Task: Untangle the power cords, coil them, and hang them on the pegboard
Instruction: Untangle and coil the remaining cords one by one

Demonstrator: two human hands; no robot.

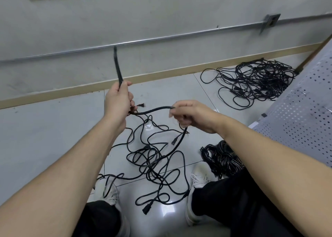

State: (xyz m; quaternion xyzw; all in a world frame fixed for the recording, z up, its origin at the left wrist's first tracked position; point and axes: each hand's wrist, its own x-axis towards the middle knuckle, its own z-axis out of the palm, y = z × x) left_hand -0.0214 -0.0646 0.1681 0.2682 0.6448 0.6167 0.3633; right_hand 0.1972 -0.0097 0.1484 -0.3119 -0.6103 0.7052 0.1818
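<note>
The left hand [117, 100] grips a black cord [154, 109], one end sticking up above its fist; the right hand [191, 115] pinches the same cord alongside. Between the hands it runs roughly level, then drops below the right hand into the tangle [152, 161] on the floor [53, 129], probably the right hand's to draw up.

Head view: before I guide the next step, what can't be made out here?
- Pegboard: cut off by the right edge; no hooks can be made out.
- Cord inside the left hand and right hand: the fingers cover each grip.
- Tangle on the floor: which strand is the held cord is lost in the overlaps.
- Coiled bundle: partly behind the right forearm.
- Far pile: too small to count.
</note>
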